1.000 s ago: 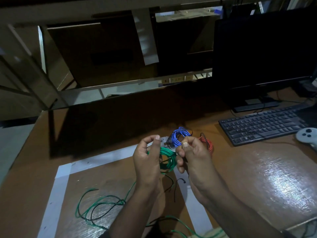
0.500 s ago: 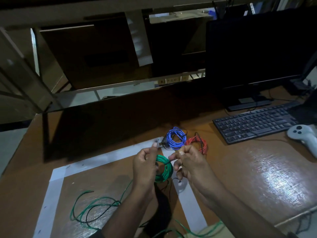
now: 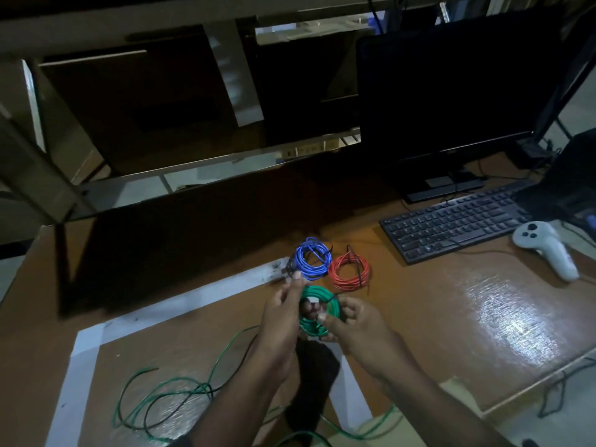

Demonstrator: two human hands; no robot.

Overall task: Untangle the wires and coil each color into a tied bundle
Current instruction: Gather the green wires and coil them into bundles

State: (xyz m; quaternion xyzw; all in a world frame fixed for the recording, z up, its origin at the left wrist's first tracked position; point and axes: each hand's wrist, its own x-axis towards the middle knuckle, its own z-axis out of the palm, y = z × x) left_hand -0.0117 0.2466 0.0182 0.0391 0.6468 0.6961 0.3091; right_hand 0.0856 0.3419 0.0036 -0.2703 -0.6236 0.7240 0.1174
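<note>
I hold a small green wire coil [image 3: 317, 312] between both hands above the desk. My left hand [image 3: 282, 312] pinches its left side, fingers raised. My right hand [image 3: 350, 322] grips its lower right edge with thumb and fingers. A loose length of green wire [image 3: 167, 393] trails from the coil and lies tangled with a black wire [image 3: 193, 400] on the taped area at lower left. A blue coil [image 3: 313, 258] and a red coil [image 3: 350, 272], each bound with a dark tie, rest on the desk just beyond my hands.
White tape [image 3: 180, 301] frames a work area on the brown desk [image 3: 451, 317]. A black keyboard [image 3: 451, 225] and a dark monitor [image 3: 451, 91] stand at the right rear. A white controller [image 3: 545, 248] lies at the far right. A dark panel [image 3: 180, 237] rises behind.
My hands and the green coil have lowered and come nearer to me, away from the blue and red coils. The view shifted left and down.
</note>
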